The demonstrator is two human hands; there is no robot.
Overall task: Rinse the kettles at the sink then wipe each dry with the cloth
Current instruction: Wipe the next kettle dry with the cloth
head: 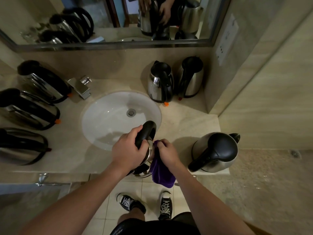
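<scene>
Over the sink's front rim, our left hand grips the kettle by its handle while our right hand pinches the purple cloth against its side.

Your forearms are bare from the elbows down to your left hand and right hand, with no sleeves, watch or rings showing. Below your fingers you wear dark shorts with a small pale marking near the left hem. On your feet are black canvas sneakers with white toe caps, white soles and white laces.
</scene>
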